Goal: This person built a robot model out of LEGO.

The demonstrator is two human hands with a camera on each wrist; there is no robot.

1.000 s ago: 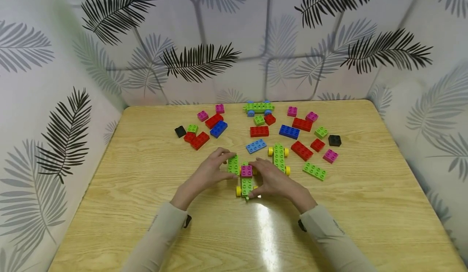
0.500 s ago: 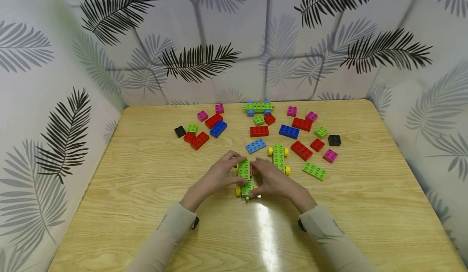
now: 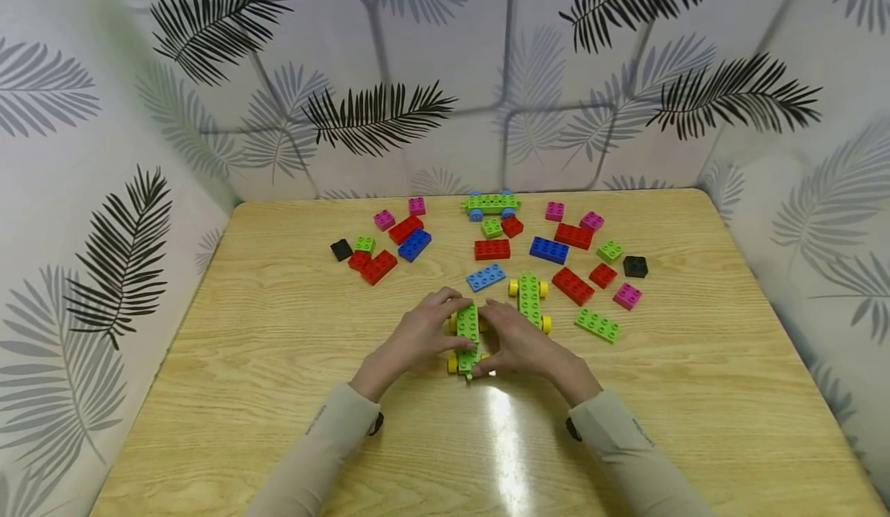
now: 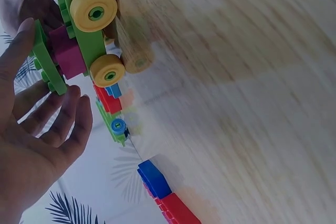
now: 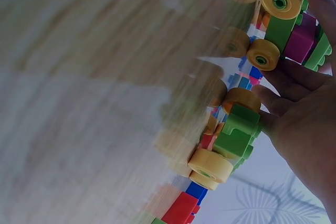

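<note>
Within left grip (image 3: pixel 420 331), green brick (image 3: pixel 467 323)

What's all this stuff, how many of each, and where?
Held base: 1, green with yellow wheels, centre
Held long brick: 1, green, above that base
Pink bricks: 6, pink, five loose, one between those two
Second yellow-wheeled base: 1, green, right of first
Blue-wheeled base: 1, green, at back
Loose long brick: 1, green, right
Small green bricks: 3, green, left, centre, right
Red bricks: 8, red, across far half
Blue bricks: 3, two dark, one light, far half
Black bricks: 2, black, left and right
Table: 1, tan, underneath
Walls: 3, pale, back and sides
Sleeves: 2, beige, forearms
Wrist pieces: 2, dark, at cuffs
Left hand: 1, bare, on held long brick
Right hand: 1, bare, on held base
</note>
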